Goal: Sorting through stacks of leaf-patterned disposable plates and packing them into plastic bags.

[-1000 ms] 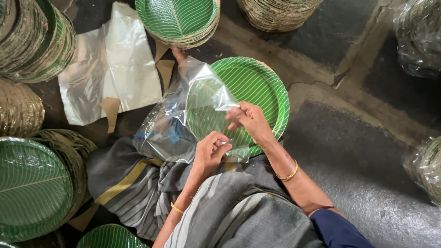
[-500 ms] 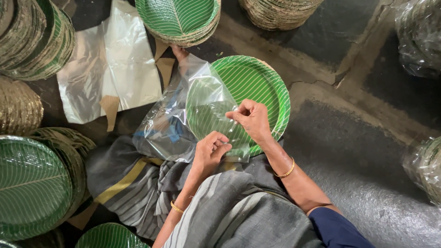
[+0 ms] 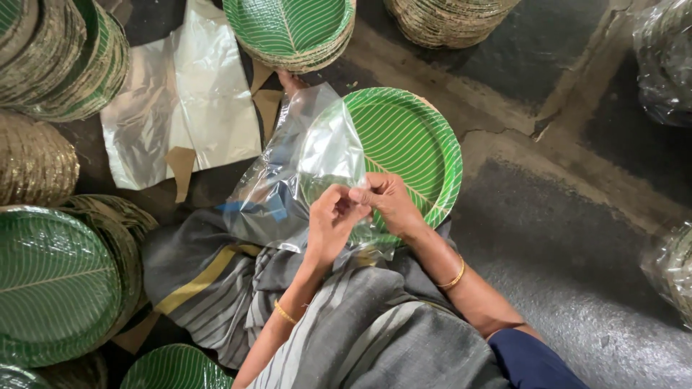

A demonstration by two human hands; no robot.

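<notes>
A stack of round green leaf-patterned plates (image 3: 411, 144) rests on my lap, tilted toward me. A clear plastic bag (image 3: 303, 173) drapes over its left half and down onto my grey striped cloth. My left hand (image 3: 333, 220) and my right hand (image 3: 389, 203) meet at the plates' near edge, both pinching the bag's open rim between fingertips. A thin gold bangle sits on each wrist.
More stacks of green plates stand at the top centre (image 3: 292, 29), the upper left (image 3: 61, 61) and the lower left (image 3: 58, 277). Flat clear bags (image 3: 180, 108) lie on the dark floor. Bagged plate stacks sit at the right edge (image 3: 663, 57).
My two hands have come closer together at the bag's rim; the right hand has dropped from the plate face toward the left hand. The plates have barely shifted.
</notes>
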